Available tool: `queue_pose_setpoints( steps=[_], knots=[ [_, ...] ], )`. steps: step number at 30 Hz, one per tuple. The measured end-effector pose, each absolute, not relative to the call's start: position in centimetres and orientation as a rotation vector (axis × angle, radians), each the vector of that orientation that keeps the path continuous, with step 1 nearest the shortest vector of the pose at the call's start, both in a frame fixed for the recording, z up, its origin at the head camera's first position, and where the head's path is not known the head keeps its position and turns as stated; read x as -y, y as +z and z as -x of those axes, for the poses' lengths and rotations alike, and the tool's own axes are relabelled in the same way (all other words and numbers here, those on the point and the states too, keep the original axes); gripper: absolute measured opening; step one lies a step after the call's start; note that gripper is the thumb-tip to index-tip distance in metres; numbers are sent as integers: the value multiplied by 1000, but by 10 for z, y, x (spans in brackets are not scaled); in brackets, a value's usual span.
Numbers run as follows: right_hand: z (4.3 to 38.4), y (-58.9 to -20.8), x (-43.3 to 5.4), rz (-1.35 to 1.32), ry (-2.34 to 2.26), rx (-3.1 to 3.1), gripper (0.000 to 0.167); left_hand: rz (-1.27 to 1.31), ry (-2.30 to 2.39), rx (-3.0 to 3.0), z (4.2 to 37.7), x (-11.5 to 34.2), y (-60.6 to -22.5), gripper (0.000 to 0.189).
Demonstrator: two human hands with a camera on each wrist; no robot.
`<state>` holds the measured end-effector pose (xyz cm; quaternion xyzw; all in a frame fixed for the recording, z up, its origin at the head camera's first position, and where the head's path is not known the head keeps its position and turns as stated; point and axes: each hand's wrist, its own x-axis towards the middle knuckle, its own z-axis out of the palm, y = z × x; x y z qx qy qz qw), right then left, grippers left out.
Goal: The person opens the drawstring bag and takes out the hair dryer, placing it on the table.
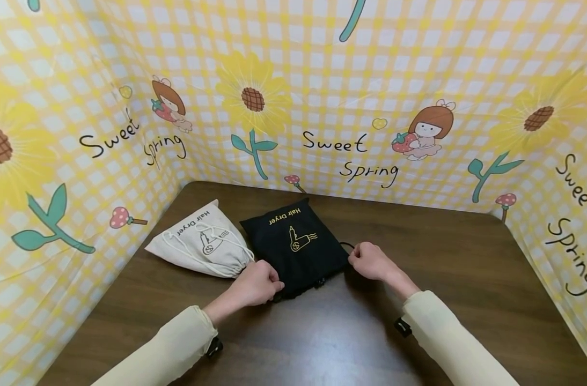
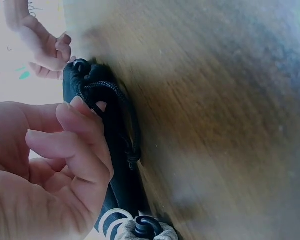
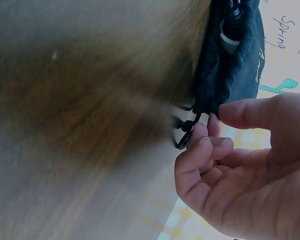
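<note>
A black drawstring bag (image 1: 293,241) with a yellow hair dryer print lies flat on the table, its gathered mouth toward me. My left hand (image 1: 257,281) pinches its near left corner; in the left wrist view a black cord (image 2: 132,120) loops out beside the fingers (image 2: 82,150). At the other end of the mouth my right hand (image 1: 371,261) pinches the edge by the cord, and a knotted cord end (image 3: 187,126) hangs by the fingertips (image 3: 202,147). A beige drawstring bag (image 1: 202,241), also printed "Hair Dryer", lies left of the black one, close to my left hand.
The brown wooden table (image 1: 443,241) is enclosed at the back and sides by a yellow checked cloth (image 1: 322,80) with flowers and figures. The beige bag's white cords (image 1: 187,252) lie across its front. Dark devices (image 1: 403,326) sit on both wrists.
</note>
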<state>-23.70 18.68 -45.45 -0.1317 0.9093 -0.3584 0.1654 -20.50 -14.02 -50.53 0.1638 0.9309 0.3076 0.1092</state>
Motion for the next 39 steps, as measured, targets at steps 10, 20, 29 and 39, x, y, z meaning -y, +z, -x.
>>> queue_pose_setpoints(
  steps=[10, 20, 29, 39],
  knots=[
    [241, -460, -191, 350, -980, -2694, 28, -466, 844, -2830, 210, 144, -512, 49],
    [231, -451, -188, 340, -901, -2718, 9, -540, 924, -2914, 177, 128, -474, 39],
    [237, -455, -182, 421, -859, -2736, 33, -401, 740, -2951, 165, 104, -454, 44],
    [238, -459, -181, 332, -807, -2813, 18, -543, 600, -3056, 168, 99, -460, 35]
  ],
)
